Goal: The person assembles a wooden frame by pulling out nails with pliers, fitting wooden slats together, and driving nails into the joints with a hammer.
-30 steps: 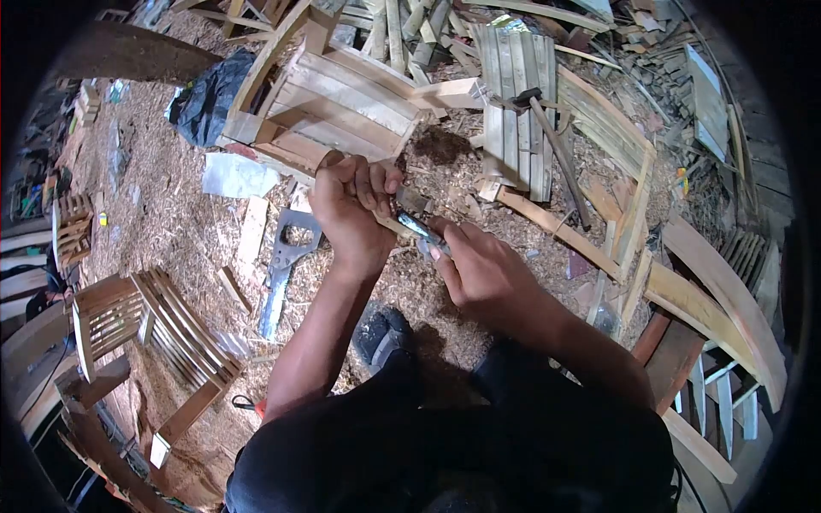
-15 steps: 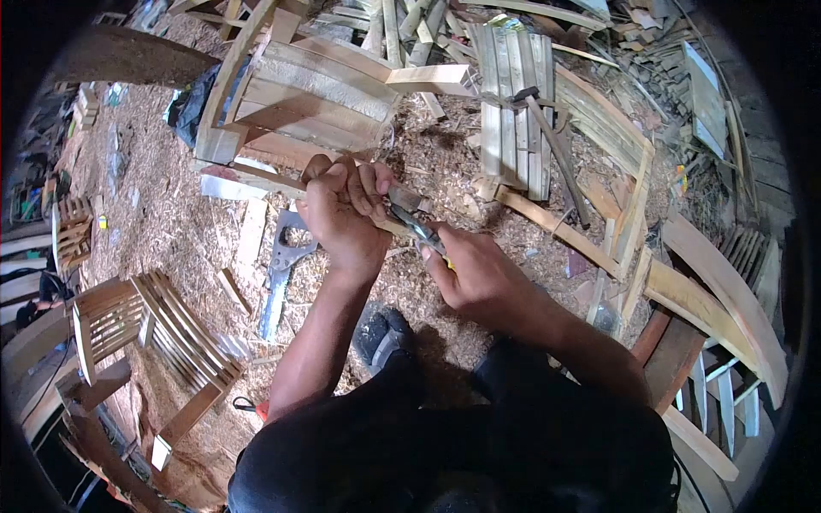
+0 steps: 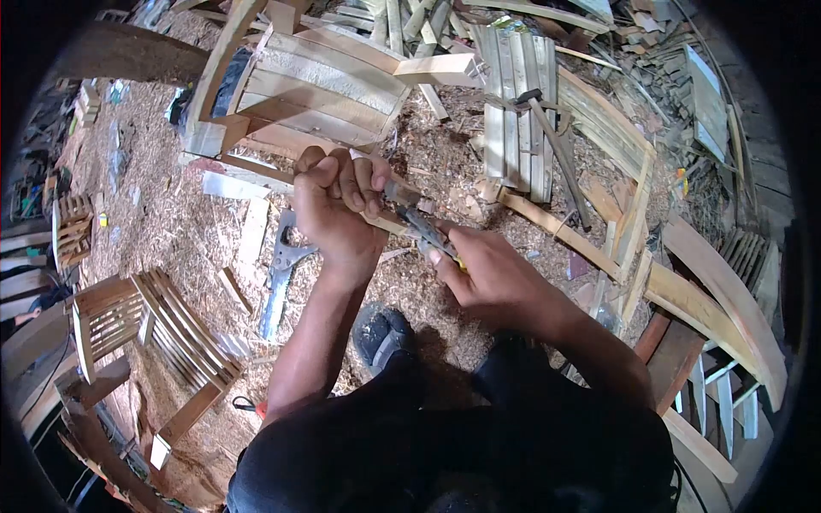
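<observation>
My left hand (image 3: 338, 201) is closed around a thin wooden strip (image 3: 389, 224), whose pale end shows beneath the fingers toward the right. In my right hand (image 3: 483, 269) is a metal hand tool (image 3: 421, 226) with a touch of yellow at its handle; its exact kind is hard to make out. The tool's metal end lies against or just over the strip, close to my left fingers. Much of the strip and the tool's handle is hidden by my hands. A handsaw (image 3: 282, 265) lies on the shavings left of my left forearm.
Wood shavings cover the ground. A slatted wooden chair frame (image 3: 325, 81) stands ahead, and a slatted piece (image 3: 517, 120) with a hammer (image 3: 556, 150) on it lies right of that. Another slatted frame (image 3: 184, 329) is at left. Curved boards (image 3: 714, 274) rest at right.
The view has shifted slightly. My right hand and the tool have moved a little relative to the strip, while both hands keep their hold.
</observation>
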The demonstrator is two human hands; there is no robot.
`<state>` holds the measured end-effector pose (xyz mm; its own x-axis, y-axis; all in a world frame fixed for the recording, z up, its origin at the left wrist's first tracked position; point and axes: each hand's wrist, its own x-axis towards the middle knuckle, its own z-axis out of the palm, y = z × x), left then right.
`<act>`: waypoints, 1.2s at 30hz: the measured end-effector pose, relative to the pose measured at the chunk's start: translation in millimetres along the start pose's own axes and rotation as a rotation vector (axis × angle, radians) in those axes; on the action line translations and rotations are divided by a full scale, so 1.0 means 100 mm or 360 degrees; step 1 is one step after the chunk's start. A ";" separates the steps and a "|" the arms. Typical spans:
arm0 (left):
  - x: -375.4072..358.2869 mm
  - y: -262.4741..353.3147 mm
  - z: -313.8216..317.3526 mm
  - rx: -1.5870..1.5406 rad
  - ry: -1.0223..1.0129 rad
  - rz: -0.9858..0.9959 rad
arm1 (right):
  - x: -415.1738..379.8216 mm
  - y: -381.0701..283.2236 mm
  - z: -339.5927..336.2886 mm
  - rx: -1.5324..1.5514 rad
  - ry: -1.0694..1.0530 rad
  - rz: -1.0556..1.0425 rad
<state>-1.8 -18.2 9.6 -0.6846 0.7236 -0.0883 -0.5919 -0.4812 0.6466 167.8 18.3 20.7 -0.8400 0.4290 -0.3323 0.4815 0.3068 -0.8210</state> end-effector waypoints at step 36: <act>0.06 0.00 -0.22 -0.0700 0.0590 -0.0823 | 0.10 0.14 0.26 0.0506 0.0337 -0.0416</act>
<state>-15.0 -25.1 -7.7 -0.3269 0.7341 -0.5951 -0.9366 -0.3355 0.1005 159.3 5.0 -5.8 -0.8376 0.5460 -0.0201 0.1318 0.1663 -0.9772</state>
